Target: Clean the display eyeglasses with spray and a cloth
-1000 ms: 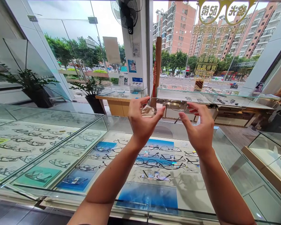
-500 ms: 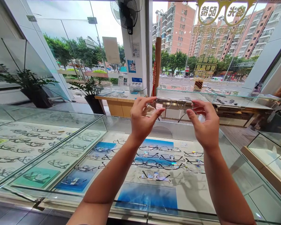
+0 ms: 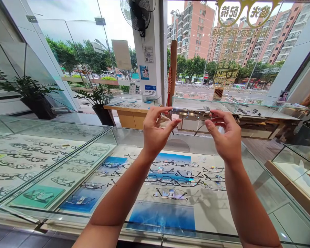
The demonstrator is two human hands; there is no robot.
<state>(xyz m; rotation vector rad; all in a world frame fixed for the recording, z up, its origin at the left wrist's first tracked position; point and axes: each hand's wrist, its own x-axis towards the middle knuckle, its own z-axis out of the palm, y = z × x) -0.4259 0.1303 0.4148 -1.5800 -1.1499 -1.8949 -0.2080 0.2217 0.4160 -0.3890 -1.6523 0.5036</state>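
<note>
The person's left hand (image 3: 157,132) and right hand (image 3: 225,137) hold up thin-rimmed eyeglasses (image 3: 180,113) above the far part of a glass display case (image 3: 212,210). Each grip is clamped on one end of the frame: the left thumb and forefinger at the left end, the right thumb and fingers at the right. The two lenses stand side by side between the hands, roughly level. One temple slants down beside the right thumb, and the end of the other shows just below the left thumb. A beige cloth (image 3: 164,121) is tucked inside the left hand, partly hidden by the fingers.

Inside the display case, rows of spectacle frames (image 3: 170,194) lie on a white base and blue cards (image 3: 161,215). To the left, a second showcase (image 3: 28,151) contains more spectacles, with a green card (image 3: 37,196) near its front. Beyond the hands are a potted plant (image 3: 100,101), a wooden post (image 3: 173,70) and a wall fan (image 3: 137,13); trees and apartment buildings show through the windows.
</note>
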